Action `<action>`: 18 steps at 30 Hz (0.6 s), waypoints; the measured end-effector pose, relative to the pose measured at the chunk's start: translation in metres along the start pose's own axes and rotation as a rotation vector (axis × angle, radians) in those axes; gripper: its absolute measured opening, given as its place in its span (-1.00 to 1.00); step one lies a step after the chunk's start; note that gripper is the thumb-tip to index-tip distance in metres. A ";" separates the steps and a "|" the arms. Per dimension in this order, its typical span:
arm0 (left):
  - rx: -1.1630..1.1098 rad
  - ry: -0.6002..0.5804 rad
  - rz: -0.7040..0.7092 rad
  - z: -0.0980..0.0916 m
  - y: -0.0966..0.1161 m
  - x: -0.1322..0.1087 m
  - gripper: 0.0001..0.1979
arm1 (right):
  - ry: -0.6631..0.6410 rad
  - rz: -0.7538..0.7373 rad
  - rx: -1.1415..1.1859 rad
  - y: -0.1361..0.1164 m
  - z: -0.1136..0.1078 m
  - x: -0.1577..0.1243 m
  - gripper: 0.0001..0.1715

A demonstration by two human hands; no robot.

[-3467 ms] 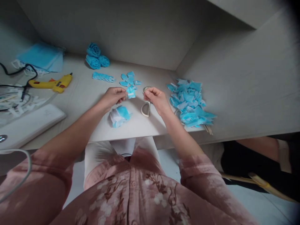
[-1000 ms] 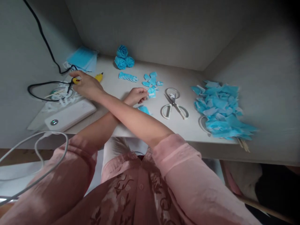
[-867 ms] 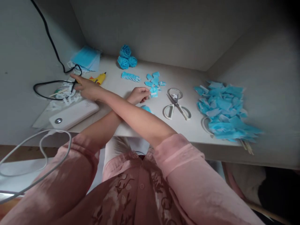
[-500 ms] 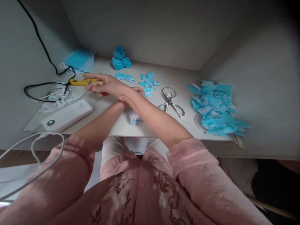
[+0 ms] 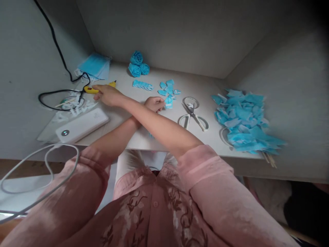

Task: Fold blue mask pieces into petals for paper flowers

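Observation:
My forearms cross, the right one lying above the left. At the left of the table my right hand (image 5: pixel 109 95) is closed around a yellow glue gun (image 5: pixel 90 90). Its dark nozzle points away to the right, and the palm hides the middle of the gun. Past the crossing, my left hand (image 5: pixel 154 103) has its fingers pinched at the edge of a small light-blue piece of mask fabric (image 5: pixel 169 102) with a white strip on it. Several cut blue pieces (image 5: pixel 168 88) lie just beyond. A row of overlapping blue pieces (image 5: pixel 142 85) rests between the hands, farther back.
Three blue fabric roses (image 5: pixel 136 58) stand at the back near stacked face masks (image 5: pixel 94 66). Scissors (image 5: pixel 192 115) lie by a tape roll (image 5: pixel 190 103). Blue scraps (image 5: pixel 240 109) pile up at the right. A white power bank (image 5: pixel 82 125) and black cord (image 5: pixel 52 34) are at the left.
My right hand has gone from loosely spread fingers over the glue gun to closed around it. More of my left hand shows beside the blue piece. The view has shifted slightly.

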State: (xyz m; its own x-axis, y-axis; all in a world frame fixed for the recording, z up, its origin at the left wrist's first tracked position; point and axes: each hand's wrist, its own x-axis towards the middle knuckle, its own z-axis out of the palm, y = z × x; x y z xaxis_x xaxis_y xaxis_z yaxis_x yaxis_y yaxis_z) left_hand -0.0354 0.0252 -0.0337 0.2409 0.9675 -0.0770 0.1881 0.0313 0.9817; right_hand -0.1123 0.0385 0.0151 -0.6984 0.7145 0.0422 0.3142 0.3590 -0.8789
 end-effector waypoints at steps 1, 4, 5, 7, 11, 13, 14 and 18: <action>-0.006 -0.004 -0.001 0.001 0.000 0.000 -0.78 | -0.027 -0.003 -0.110 0.000 0.005 0.010 -0.47; -0.032 -0.008 -0.003 0.002 0.001 -0.001 -0.77 | -0.111 -0.016 -0.413 0.002 0.017 0.032 -0.41; -0.040 -0.009 -0.003 0.001 0.001 -0.001 -0.76 | -0.123 -0.018 -0.472 0.002 0.020 0.036 -0.41; -0.050 -0.014 0.001 0.000 0.000 0.000 -0.75 | -0.145 -0.022 -0.555 0.002 0.024 0.041 -0.44; -0.069 -0.043 0.018 -0.002 -0.004 0.003 -0.75 | -0.131 -0.104 -0.763 0.004 0.029 0.038 -0.51; -0.068 -0.047 0.015 -0.002 -0.005 0.003 -0.75 | -0.111 -0.173 -0.858 0.006 0.031 0.037 -0.51; -0.064 -0.045 0.010 -0.002 -0.005 0.003 -0.75 | -0.107 -0.203 -0.874 0.007 0.032 0.038 -0.50; -0.056 -0.049 0.010 -0.004 -0.006 0.001 -0.76 | -0.045 -0.207 -0.768 0.007 0.025 0.038 -0.38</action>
State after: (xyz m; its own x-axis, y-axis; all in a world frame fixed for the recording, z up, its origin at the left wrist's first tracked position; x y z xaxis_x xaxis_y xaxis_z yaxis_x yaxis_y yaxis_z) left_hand -0.0397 0.0272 -0.0386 0.2889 0.9544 -0.0746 0.1326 0.0373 0.9905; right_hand -0.1529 0.0534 -0.0015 -0.8112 0.5689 0.1354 0.5191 0.8071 -0.2815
